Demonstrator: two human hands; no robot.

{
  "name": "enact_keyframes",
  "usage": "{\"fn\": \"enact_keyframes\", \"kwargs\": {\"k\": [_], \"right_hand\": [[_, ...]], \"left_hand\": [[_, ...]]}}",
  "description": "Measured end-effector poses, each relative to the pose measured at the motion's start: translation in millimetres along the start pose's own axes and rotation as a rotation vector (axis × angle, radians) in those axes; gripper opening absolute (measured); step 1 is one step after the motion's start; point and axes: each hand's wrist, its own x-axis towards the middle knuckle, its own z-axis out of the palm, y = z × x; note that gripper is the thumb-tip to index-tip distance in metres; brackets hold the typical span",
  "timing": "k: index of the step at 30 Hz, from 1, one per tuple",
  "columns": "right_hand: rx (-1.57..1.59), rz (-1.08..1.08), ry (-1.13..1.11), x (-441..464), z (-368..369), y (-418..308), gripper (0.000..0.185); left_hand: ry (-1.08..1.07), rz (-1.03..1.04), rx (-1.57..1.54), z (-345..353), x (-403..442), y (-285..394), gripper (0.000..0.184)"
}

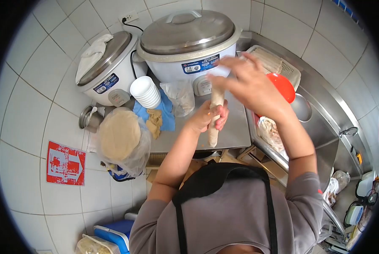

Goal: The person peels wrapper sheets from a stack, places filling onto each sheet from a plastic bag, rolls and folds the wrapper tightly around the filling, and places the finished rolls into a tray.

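A long pale roll (213, 134), which looks like a filled wrap, is held upright over the steel counter. My left hand (209, 115) is wrapped round its middle, with the lower end sticking out below the fingers. Above and to the right, my right hand (244, 80) is blurred by motion near the roll's top end, its fingers apart. Left of the roll, a stack of round flat wrappers (119, 132) lies in a clear plastic bag. A crumpled tan cloth or wrapper (154, 122) rests on a blue cloth (167, 111).
Two rice cookers (187, 31) (104, 63) stand at the back. White cups (146, 92) and a clear bag (179, 98) are before them. At right are a red bowl (282, 87), a white basket (293, 75) and a bag of food (270, 132). The counter's front edge (189, 150) is near my body.
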Motion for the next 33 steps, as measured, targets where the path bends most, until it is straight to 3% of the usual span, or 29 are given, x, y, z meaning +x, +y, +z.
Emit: {"fn": "enact_keyframes", "kwargs": {"k": [2, 6, 12, 21, 24, 27, 30, 33], "right_hand": [[0.218, 0.278, 0.209, -12.0, -4.7, 2.7, 0.048], [0.509, 0.239, 0.236, -39.5, 33.0, -23.4, 0.039], [0.397, 0.271, 0.405, -28.6, 53.6, -41.7, 0.031], [0.426, 0.292, 0.332, -21.6, 50.7, -41.6, 0.018], [0.344, 0.201, 0.253, -16.3, 42.8, -35.7, 0.015], [0.540, 0.131, 0.085, -17.3, 38.8, -17.4, 0.020], [1.103, 0.113, -0.192, -15.6, 23.0, 13.4, 0.029], [1.060, 0.005, -0.235, -3.2, 20.8, 17.9, 0.035]], "left_hand": [[0.091, 0.113, 0.112, 2.4, 2.6, 1.2, 0.039], [0.445, 0.284, 0.330, 35.1, 9.3, 17.3, 0.016], [0.663, 0.381, 0.569, 30.6, 9.4, 4.6, 0.008], [0.756, 0.428, 0.853, 36.9, 7.6, 8.9, 0.011], [0.737, 0.451, 0.880, 43.2, 4.9, 14.6, 0.011], [0.686, 0.402, 0.892, 41.3, 0.3, 11.9, 0.009], [0.303, 0.052, 0.465, 37.3, -11.2, 33.1, 0.006], [0.090, -0.032, 0.382, 38.1, -10.8, 32.8, 0.017]]}}
